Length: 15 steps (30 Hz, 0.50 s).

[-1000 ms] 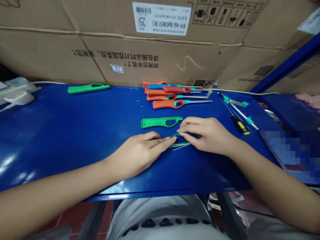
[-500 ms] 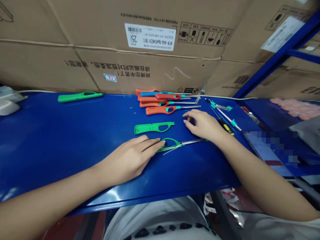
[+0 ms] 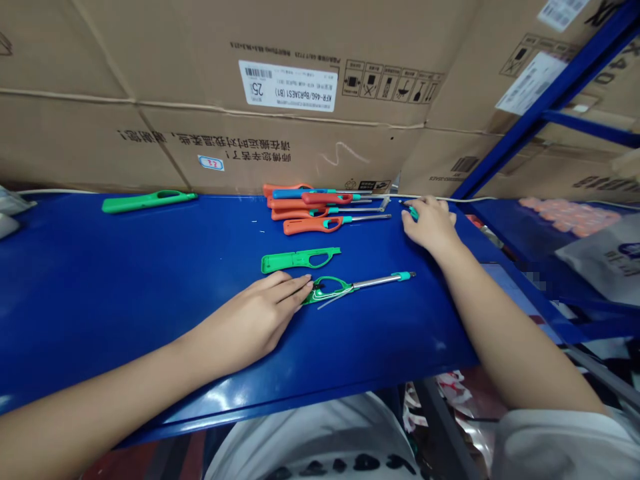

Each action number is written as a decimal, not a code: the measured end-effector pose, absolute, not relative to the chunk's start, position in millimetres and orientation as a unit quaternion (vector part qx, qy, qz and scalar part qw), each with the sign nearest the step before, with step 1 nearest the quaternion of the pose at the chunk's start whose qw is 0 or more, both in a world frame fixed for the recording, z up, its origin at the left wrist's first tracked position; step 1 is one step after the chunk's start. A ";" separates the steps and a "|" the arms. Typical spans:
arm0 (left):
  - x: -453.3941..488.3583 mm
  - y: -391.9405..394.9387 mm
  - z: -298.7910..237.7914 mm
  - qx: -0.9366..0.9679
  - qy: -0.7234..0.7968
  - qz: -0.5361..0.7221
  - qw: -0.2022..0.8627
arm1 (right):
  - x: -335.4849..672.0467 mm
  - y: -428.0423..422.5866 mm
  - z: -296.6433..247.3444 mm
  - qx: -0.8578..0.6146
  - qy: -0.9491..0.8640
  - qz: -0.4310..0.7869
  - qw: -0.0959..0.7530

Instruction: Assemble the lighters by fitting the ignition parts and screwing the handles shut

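My left hand [image 3: 253, 319] lies flat on the blue table [image 3: 125, 280], fingers stretched out, fingertips pressing the handle end of a half-open green lighter [image 3: 350, 287] with a metal tube pointing right. Just beyond it lies a separate green lighter shell half [image 3: 299, 259]. My right hand [image 3: 431, 225] is far out at the table's right back, fingers curled over a small teal-tipped part [image 3: 413, 211]; whether it grips the part is hidden.
A pile of orange lighters [image 3: 313, 208] with teal triggers lies at the back centre. Another green lighter body [image 3: 147, 200] rests at the back left. Cardboard boxes [image 3: 250, 120] wall the rear. A blue shelf frame [image 3: 550, 93] stands to the right.
My right hand left the green lighter and moved right and back to the teal-tipped parts. My left hand stayed on the lighter's handle. The view shifted right.
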State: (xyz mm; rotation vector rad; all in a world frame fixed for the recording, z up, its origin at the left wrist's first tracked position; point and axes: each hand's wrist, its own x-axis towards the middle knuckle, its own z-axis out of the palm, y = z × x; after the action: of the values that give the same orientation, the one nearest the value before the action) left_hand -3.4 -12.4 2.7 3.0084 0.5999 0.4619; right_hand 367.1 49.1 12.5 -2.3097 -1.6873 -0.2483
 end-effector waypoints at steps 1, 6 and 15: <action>-3.4 -12.5 2.4 0.970 0.192 0.148 0.016 | 372.0 50.7 11.1 -0.805 -0.574 -0.079 0.125; -3.6 -11.3 -1.3 0.966 0.197 0.165 0.023 | 381.8 55.6 4.3 -0.821 -0.559 -0.066 0.100; -4.6 -8.4 -3.8 0.958 0.195 0.204 0.053 | 381.0 60.8 2.4 -0.812 -0.570 -0.073 0.098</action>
State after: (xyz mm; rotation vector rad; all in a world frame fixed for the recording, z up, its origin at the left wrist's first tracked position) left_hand -4.6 -8.4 -3.8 2.9108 0.5925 0.6209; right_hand 381.0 60.8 2.4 -2.4036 -1.6879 -0.2154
